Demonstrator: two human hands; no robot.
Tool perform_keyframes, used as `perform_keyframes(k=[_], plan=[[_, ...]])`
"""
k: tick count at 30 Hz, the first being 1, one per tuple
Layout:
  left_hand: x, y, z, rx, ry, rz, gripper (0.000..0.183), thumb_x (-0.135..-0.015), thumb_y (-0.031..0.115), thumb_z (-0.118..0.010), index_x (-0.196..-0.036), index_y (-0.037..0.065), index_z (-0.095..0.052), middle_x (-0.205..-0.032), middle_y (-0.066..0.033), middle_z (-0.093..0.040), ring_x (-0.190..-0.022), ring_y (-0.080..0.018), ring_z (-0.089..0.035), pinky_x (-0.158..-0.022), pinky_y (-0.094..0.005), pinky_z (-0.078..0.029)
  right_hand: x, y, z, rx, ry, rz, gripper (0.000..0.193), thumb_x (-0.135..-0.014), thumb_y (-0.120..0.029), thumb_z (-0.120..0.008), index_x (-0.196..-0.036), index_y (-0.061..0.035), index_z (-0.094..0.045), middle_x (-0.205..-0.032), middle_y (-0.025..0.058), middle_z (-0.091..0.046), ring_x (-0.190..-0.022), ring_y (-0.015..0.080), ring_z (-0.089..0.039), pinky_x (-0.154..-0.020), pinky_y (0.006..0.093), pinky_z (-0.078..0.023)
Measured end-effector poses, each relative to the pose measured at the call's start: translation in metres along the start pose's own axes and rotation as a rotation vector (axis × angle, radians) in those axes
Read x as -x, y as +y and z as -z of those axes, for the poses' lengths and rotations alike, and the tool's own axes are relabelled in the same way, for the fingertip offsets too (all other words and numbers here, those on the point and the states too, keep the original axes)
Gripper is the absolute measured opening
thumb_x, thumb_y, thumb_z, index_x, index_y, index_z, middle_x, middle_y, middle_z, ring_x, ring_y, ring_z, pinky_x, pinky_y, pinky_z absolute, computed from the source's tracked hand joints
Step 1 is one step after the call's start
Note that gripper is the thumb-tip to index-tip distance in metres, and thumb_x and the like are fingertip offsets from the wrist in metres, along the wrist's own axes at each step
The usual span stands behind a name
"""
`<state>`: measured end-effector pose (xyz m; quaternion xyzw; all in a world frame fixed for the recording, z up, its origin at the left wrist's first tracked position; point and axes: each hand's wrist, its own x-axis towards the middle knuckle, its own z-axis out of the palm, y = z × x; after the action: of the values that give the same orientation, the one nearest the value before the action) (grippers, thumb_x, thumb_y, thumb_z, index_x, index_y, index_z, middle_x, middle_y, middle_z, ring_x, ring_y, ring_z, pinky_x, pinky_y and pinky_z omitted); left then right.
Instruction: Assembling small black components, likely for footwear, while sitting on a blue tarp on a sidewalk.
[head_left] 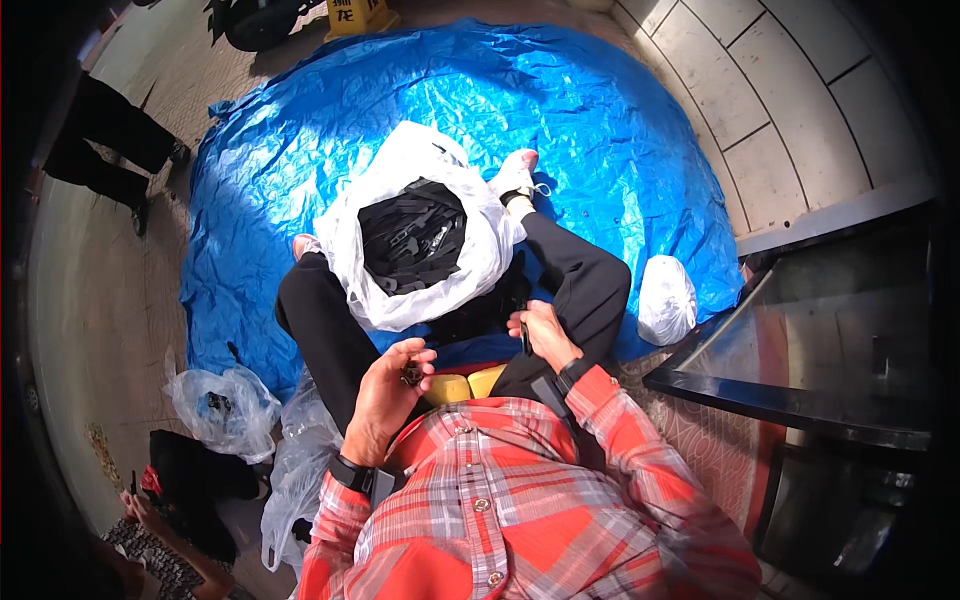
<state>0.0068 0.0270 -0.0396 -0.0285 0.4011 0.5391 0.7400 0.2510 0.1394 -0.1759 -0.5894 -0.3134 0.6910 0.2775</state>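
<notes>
My left hand (383, 393) is raised in front of my lap with its fingers curled round a small dark piece (411, 374), too small to name. To its right, my right hand (549, 334) pinches a narrow black piece (525, 342) that points down. Between my legs, beyond both hands, stands a white plastic bag (350, 250) with its mouth rolled wide. Many flat black parts (412, 236) fill it. More black items (478, 312) lie in shadow between the bag and my hands; their kind is hard to make out.
A creased blue tarp (620, 150) spreads beneath me. A tied white bag (667, 302) sits at right, beside a dark-framed glass case (800, 350). Clear plastic bags (225, 405) lie at left. One person stands far left; another's hands (150, 515) show at lower left.
</notes>
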Motion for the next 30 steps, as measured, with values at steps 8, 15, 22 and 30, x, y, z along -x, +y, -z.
perform_keyframes(k=[8, 15, 22, 30], plan=[[0.016, 0.002, 0.002, -0.073, -0.055, 0.019, 0.016, -0.089, 0.010, -0.050, -0.099, -0.002, -0.054, -0.086, -0.0109, -0.060, -0.070, -0.0154, -0.059, -0.055, -0.0223, -0.046, -0.040, -0.029, -0.002, 0.492, 0.420, 0.566, 0.024, -0.079, -0.002, -0.050, -0.104, 0.0011, -0.052, -0.093, 0.0134, -0.060, -0.084, 0.0205, -0.060, -0.071, 0.0295, -0.050], [0.023, 0.003, 0.000, 0.044, -0.048, 0.054, 0.020, -0.088, 0.003, -0.047, -0.105, -0.005, -0.053, -0.096, -0.0166, -0.061, -0.083, -0.0210, -0.063, -0.072, -0.0271, -0.053, -0.008, -0.113, -0.111, 0.948, -0.194, 1.009, 0.011, -0.078, -0.007, -0.055, -0.087, -0.0003, -0.057, -0.085, 0.0154, -0.057, -0.084, 0.0324, -0.055, -0.072, 0.0392, -0.045], [0.029, 0.012, 0.033, 0.104, -0.042, 0.007, 0.021, -0.083, 0.000, -0.051, -0.104, -0.005, -0.054, -0.093, -0.0167, -0.062, -0.081, -0.0214, -0.064, -0.070, -0.0276, -0.054, -0.021, -0.105, -0.124, 1.734, -0.218, 1.152, 0.025, -0.069, -0.015, -0.064, -0.090, -0.0053, -0.055, -0.077, 0.0098, -0.053, -0.078, 0.0281, -0.051, -0.067, 0.0424, -0.040], [0.029, 0.031, 0.020, 0.053, -0.084, -0.137, 0.017, -0.082, -0.001, -0.056, -0.099, -0.003, -0.057, -0.092, -0.0136, -0.062, -0.079, -0.0160, -0.062, -0.067, -0.0228, -0.052, 0.025, -0.173, -0.126, 0.474, -0.541, 0.412, 0.020, -0.084, -0.012, -0.050, -0.097, 0.0005, -0.059, -0.068, 0.0000, -0.053, -0.062, 0.0082, -0.050, -0.056, 0.0229, -0.040]])
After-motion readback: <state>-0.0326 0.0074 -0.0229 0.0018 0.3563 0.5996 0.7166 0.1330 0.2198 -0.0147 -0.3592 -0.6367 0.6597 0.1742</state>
